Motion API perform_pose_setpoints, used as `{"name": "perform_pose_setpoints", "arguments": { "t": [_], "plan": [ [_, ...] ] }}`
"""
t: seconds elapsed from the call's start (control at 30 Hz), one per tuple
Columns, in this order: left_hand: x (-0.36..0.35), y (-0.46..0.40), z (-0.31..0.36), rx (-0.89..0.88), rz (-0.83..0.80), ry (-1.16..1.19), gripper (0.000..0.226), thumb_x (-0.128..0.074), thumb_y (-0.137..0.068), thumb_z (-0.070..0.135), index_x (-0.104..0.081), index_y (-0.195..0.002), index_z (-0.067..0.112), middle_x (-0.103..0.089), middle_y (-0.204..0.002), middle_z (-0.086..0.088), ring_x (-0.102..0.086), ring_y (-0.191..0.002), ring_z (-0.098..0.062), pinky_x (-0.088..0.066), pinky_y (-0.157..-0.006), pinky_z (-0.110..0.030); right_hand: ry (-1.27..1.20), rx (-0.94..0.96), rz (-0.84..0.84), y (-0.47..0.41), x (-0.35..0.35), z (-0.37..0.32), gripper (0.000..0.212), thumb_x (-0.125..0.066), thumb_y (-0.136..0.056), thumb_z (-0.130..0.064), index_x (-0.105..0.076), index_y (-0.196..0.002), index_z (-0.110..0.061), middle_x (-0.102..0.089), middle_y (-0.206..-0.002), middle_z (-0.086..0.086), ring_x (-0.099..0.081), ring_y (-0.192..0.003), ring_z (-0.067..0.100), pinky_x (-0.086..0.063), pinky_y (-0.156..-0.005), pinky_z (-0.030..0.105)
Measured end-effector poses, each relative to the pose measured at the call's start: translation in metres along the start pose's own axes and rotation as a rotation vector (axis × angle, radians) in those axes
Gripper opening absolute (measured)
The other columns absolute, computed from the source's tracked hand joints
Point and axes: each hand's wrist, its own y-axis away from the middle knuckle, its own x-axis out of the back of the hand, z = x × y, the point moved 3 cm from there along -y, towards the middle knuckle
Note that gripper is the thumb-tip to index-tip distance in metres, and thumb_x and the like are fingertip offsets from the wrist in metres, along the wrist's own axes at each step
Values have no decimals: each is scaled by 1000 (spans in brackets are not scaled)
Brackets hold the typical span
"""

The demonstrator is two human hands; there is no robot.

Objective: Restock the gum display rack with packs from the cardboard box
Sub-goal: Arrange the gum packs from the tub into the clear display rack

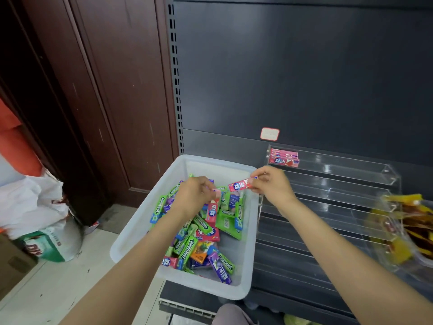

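Fingertips of right hand (269, 181) are pinching a light, stiff red gum pack (239, 185) endwise; left hand (199, 193) is pinching another red pack (212, 211) over the white bin (140, 221).

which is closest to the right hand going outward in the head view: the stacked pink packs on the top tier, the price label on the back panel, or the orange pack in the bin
From the right hand:
1. Stacked pink packs, just above it on the clear rack's top tier.
2. Price label, higher on the back panel.
3. Orange pack, down-left in the bin.
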Motion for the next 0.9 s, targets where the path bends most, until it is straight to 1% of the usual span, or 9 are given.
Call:
{"name": "perform_pose_setpoints", "arguments": {
  "t": [0.1,0.17,0.27,0.4,0.5,0.57,0.7,0.83,0.9],
  "plan": [
    [-6,-13,28,-18,59,194,12,-76,-77,23,-65,-76,18,-67,-62,4,-60,-51,-3,-44,-53,-18,-46,12,73,0,30,-7,11,-66,-82,1,-61,-83,-8,-68,-90,19,-68,-74,22,-57,-72,32],
    [-15,-25,46,4,53,329,13,-75,-78,18,-62,-75,17,-68,-64,1,-62,-51,-5,-46,-53,-21,-72,40,156,-1,53,-9,13,-66,-81,2,-61,-80,-10,-67,-90,19,-67,-78,25,-57,-72,30],
    [-33,-44,73,25,62,451,13,-72,-81,17,-60,-79,13,-69,-72,-6,-65,-55,-11,-47,-53,-22,-64,59,261,-4,89,-9,10,-67,-82,1,-61,-85,-7,-66,-91,12,-65,-85,22,-57,-73,27],
    [-62,-65,107,-27,85,458,16,-70,-84,19,-56,-81,11,-71,-77,-12,-68,-58,-18,-51,-51,-23,-12,62,351,-19,136,-1,20,-69,-81,-1,-57,-77,-17,-65,-90,8,-65,-91,24,-56,-82,38],
    [-84,-77,128,-44,98,478,16,-68,-85,19,-55,-84,9,-71,-79,-13,-68,-57,-20,-55,-52,-27,77,64,411,-35,164,4,19,-70,-80,-4,-58,-77,-19,-66,-89,7,-65,-90,23,-54,-86,43],
    [-96,-85,136,-23,116,519,16,-68,-85,18,-54,-83,10,-70,-82,-13,-69,-57,-20,-55,-51,-26,137,57,432,-45,177,8,15,-70,-81,-5,-59,-81,-16,-65,-87,4,-64,-89,22,-53,-86,40],
    [-108,-96,142,-34,142,485,15,-68,-85,17,-54,-86,10,-68,-77,-7,-67,-51,-9,-55,-51,-21,260,35,390,-64,181,18,11,-68,-82,-4,-62,-86,-12,-64,-83,5,-64,-86,23,-53,-84,35],
    [-109,-103,141,-41,143,456,16,-68,-85,18,-52,-81,15,-66,-72,0,-66,-50,-5,-56,-54,-23,432,72,329,-77,170,21,10,-67,-84,-5,-64,-94,-5,-61,-85,5,-55,-81,16,-42,-74,24],
    [-107,-103,139,-51,155,453,15,-67,-86,17,-53,-84,11,-65,-69,1,-64,-48,-2,-53,-48,-17,511,94,342,-81,168,22,8,-66,-85,-7,-64,-93,-7,-64,-89,6,-56,-80,17,-41,-70,24]
  ]
}}
